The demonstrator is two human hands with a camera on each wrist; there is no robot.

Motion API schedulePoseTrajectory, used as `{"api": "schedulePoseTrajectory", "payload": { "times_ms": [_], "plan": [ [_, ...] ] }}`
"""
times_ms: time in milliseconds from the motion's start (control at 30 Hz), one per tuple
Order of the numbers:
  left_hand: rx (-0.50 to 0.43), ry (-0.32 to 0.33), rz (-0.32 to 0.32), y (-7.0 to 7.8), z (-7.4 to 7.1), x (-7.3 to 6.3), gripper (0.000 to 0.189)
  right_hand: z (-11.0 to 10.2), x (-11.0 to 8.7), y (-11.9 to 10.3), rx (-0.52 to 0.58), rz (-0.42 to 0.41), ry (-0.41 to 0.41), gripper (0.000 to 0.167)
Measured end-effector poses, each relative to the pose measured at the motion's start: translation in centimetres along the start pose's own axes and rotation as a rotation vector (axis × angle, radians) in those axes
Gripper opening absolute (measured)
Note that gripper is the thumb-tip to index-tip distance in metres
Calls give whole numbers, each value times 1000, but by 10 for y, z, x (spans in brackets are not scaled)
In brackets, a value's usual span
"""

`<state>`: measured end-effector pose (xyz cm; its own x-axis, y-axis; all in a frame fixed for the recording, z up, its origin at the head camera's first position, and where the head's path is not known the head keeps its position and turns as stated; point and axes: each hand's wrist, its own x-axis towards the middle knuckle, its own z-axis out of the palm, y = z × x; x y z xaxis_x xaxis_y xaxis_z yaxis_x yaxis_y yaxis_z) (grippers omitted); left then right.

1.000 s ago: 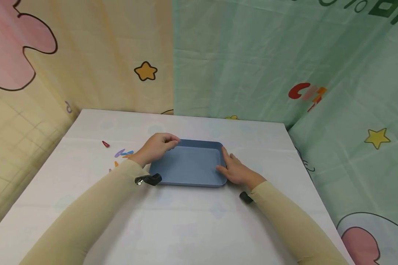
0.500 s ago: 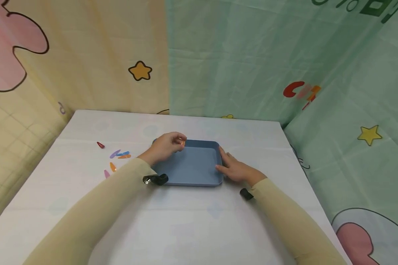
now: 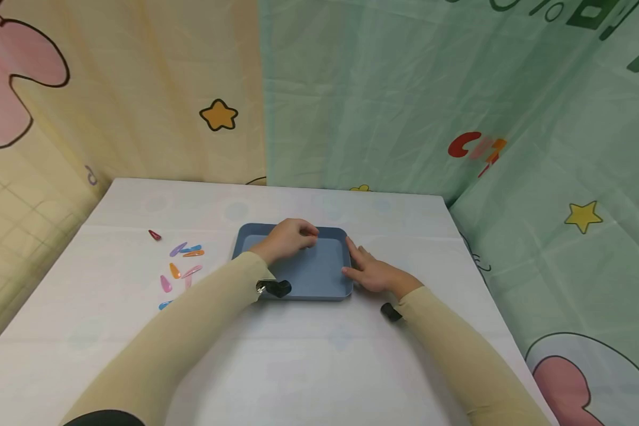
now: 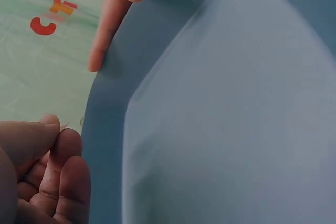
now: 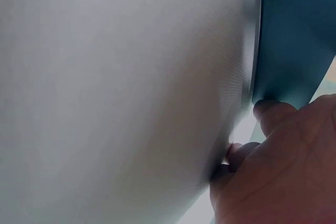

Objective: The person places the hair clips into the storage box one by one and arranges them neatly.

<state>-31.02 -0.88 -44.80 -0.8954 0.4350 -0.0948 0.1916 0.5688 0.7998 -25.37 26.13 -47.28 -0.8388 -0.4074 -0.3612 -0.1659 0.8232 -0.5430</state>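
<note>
In the head view, a blue-grey rectangular tray (image 3: 319, 275) lies on the white table. My left hand (image 3: 290, 239) is over the tray's far half, thumb and fingertips pinching a small orange hair clip (image 3: 315, 236). Only a sliver of that clip shows in the left wrist view; the fingers hide the rest. On the tray's right side rests my right hand (image 3: 378, 275), its fingers fairly straight along the outer wall and its thumb at the rim. The right wrist view has these fingers (image 5: 275, 116) touching the tray wall.
Left of the tray lie several loose hair clips: a red one (image 3: 155, 235), a purple one (image 3: 178, 249), an orange one (image 3: 174, 271) and a pink one (image 3: 165, 284) among them. A blue clip (image 3: 165, 305) is partly behind the left sleeve. Printed curtains (image 3: 351, 106) stand behind the table.
My left hand has moved right, from the tray's far left corner to above its middle, carrying the orange hair clip. More loose clips now show beside the sleeve. The right hand stays at the tray.
</note>
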Motion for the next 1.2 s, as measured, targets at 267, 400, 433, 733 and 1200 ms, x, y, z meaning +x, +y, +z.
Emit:
{"api": "schedulePoseTrajectory", "payload": {
  "times_ms": [267, 400, 433, 733, 1200],
  "plan": [
    [8, -23, -12, -6, 19, 18, 29, 1, 1, 2, 0, 9, -1, 86],
    [21, -29, -5, -7, 26, 21, 28, 1, 1, 2, -2, 10, -5, 86],
    [20, -30, -7, -7, 27, 22, 27, 1, 2, 2, -4, 9, -5, 86],
    [22, -19, -6, -12, 37, 26, 27, 0, 0, -2, -4, 20, -12, 86],
    [122, 17, -15, -11, 46, 27, 26, 1, -1, -2, -9, 28, -4, 87]
  ]
}}
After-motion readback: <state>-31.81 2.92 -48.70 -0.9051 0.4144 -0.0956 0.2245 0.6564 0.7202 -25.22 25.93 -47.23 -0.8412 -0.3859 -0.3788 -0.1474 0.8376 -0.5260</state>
